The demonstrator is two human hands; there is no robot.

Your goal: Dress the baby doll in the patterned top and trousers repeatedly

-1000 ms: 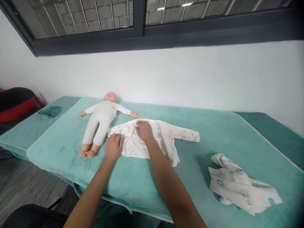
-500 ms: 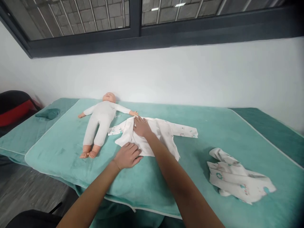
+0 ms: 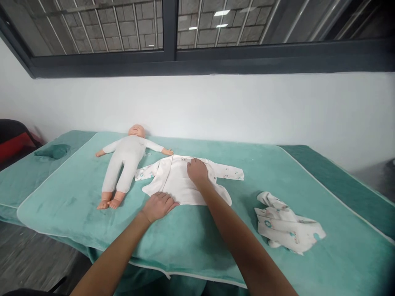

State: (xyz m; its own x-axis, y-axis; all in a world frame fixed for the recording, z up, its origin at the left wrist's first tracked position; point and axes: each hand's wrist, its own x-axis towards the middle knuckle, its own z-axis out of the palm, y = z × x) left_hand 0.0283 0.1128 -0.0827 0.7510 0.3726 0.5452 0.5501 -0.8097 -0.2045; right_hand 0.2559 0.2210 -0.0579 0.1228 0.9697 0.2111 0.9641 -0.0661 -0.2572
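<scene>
A white baby shirt (image 3: 179, 185) with printed sleeves lies spread on the green bedding, its front parted and the pale inside showing. My left hand (image 3: 159, 206) rests low on the shirt's bottom hem, fingers lying on the cloth and thumb stretched to the right. Higher up, below the neckline, my right hand (image 3: 197, 170) has its fingers bent at the right front panel; the fingertips are partly hidden. Left of the shirt, a baby doll (image 3: 125, 152) in a white body lies on its back with arms spread, one hand close to the collar.
A crumpled printed baby garment (image 3: 290, 226) lies to the right on the green bedding (image 3: 197, 242). A small green pillow (image 3: 52, 151) is at the far left, near a black and red chair (image 3: 15, 142). Behind the bed are a white wall (image 3: 216, 107) and a dark window frame (image 3: 169, 61).
My right hand has moved right across the shirt, and the right front panel now lies further open, baring the inside back. My left hand stays by the hem. The view has shifted slightly.
</scene>
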